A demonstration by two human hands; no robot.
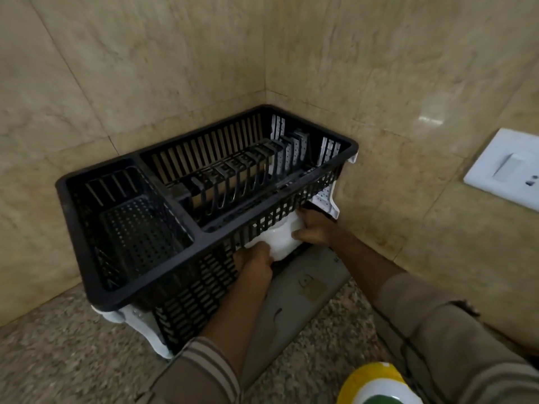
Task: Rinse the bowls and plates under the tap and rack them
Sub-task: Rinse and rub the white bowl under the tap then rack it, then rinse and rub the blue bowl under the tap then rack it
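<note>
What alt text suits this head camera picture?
A left hand and a right hand grip a white dish at the lower level of a black dish rack, which stands on a speckled counter in a tiled corner.

Both arms reach forward and downward, close together. The left hand (254,264) is seen from its back, knuckles up, with its fingers curled over the near left edge of a white glossy dish (281,239). The right hand (314,228) holds the dish's right edge, thumb on the near side and fingers wrapped behind. Both forearms are bare. The left one emerges from a ribbed striped cuff (208,364), the right from a pushed-up grey-brown sleeve (437,319).
</note>
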